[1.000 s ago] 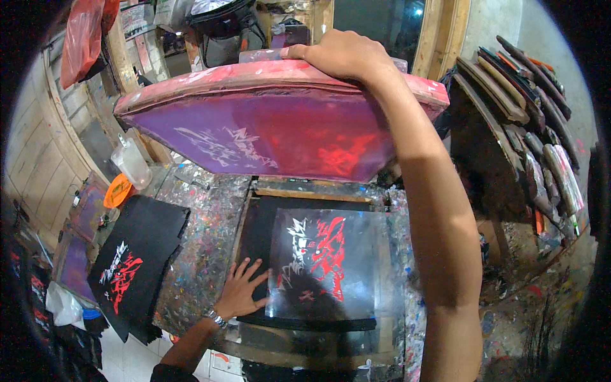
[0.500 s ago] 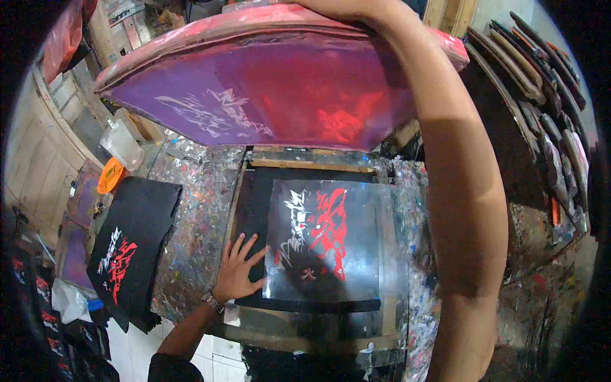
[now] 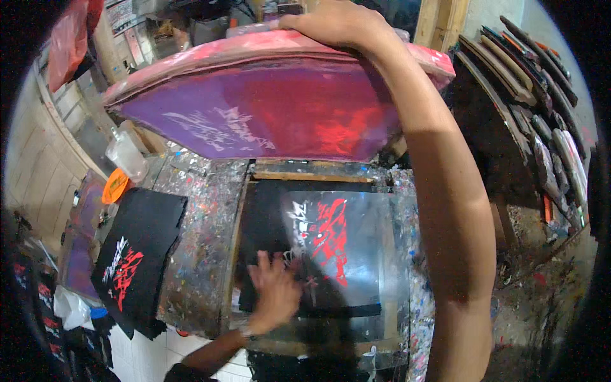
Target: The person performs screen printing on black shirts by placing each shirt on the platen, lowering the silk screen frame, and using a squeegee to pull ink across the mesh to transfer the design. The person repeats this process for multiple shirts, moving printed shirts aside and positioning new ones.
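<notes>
My right hand [image 3: 340, 25] grips the top edge of a raised screen-printing frame [image 3: 254, 54], its arm stretched along the right side. The mesh [image 3: 280, 121] is purple with a red area and shows a pale design and a red one. Below it, a clear plastic sheet [image 3: 366, 254] lies over black fabric [image 3: 261, 219] on the printing board. A white and red print [image 3: 332, 235] shows there. My left hand [image 3: 277, 290], blurred by motion, is over the sheet's lower left corner, fingers apart and holding nothing; whether it touches is unclear.
Black fabric with a similar print [image 3: 137, 254] lies at the left of the paint-spattered table [image 3: 197, 254]. Behind it are an orange piece [image 3: 116, 185] and a translucent plastic container [image 3: 127, 156]. Several frames or boards [image 3: 509, 70] lean at the far right.
My left hand has moved right, from the sheet's left edge to over its lower left part. My right hand still holds the raised frame. The whole view has shifted slightly.
</notes>
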### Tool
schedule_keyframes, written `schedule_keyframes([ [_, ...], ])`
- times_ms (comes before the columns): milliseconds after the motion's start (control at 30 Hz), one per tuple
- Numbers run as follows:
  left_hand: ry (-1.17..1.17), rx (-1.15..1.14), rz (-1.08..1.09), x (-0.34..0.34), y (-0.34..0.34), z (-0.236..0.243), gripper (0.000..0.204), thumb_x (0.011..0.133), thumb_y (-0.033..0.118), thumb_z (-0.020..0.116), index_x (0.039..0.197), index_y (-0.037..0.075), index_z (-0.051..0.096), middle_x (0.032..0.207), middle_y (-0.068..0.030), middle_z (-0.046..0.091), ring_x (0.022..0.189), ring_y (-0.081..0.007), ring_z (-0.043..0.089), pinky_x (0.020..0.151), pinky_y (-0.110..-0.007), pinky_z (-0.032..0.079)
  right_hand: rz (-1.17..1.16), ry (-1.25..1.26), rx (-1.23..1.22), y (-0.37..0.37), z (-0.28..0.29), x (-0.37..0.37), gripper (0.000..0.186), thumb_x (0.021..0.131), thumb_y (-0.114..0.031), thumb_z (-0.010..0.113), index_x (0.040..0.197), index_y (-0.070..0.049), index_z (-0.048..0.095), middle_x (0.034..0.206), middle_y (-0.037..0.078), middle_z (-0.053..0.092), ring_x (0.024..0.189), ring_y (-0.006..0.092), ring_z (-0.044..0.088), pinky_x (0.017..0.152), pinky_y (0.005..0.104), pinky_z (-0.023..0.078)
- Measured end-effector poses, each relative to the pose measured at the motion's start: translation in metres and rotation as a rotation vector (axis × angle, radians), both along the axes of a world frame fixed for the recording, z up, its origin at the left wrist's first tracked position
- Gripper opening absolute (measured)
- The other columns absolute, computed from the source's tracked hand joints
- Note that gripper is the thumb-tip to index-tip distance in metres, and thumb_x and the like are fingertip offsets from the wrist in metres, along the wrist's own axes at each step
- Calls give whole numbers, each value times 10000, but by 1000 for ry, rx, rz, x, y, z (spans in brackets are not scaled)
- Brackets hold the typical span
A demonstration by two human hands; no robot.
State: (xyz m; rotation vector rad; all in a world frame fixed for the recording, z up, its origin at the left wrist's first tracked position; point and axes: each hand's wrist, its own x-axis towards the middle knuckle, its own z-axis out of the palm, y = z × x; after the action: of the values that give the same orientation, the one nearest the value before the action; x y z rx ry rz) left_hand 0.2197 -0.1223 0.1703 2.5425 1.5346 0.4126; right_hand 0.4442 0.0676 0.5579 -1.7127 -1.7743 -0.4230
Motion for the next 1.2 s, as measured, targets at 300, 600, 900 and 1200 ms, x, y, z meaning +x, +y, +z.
schedule_keyframes([
  [300, -318, 777, 245, -23, 37, 205, 860, 807, 261, 803, 1557, 158, 393, 1616, -228, 296, 1490, -523, 183, 1187, -684, 118, 1, -110, -195, -116, -45, -47, 741, 913, -707, 501, 956, -2, 726, 843, 259, 724, 874, 447, 715, 947, 545, 508],
  [600, -3, 258, -204, -154, -49, 40, 387, 716, 332, 818, 949, 75, 647, 935, -91, 606, 947, -304, 577, 814, -459, 416, 260, -131, -575, -243, -289, -67, 388, 887, -466, 682, 1022, -113, 594, 740, 141, 687, 627, 369, 684, 691, 515, 519],
  [900, -38, 189, -160, -152, -50, -1, 463, 777, 461, 781, 982, 60, 670, 935, -90, 601, 941, -296, 560, 868, -444, 397, 260, -366, -16, -207, -413, -57, 354, 847, -310, 687, 1160, -166, 606, 991, 93, 674, 989, 271, 675, 1024, 589, 374],
  [1200, -81, 90, -146, -159, -48, -16, 478, 761, 455, 800, 1026, 72, 696, 970, -83, 612, 992, -299, 556, 906, -449, 389, 220, -364, -248, -47, -390, -2, 372, 849, -294, 689, 1174, -145, 583, 835, 110, 672, 783, 341, 694, 662, 487, 538],
])
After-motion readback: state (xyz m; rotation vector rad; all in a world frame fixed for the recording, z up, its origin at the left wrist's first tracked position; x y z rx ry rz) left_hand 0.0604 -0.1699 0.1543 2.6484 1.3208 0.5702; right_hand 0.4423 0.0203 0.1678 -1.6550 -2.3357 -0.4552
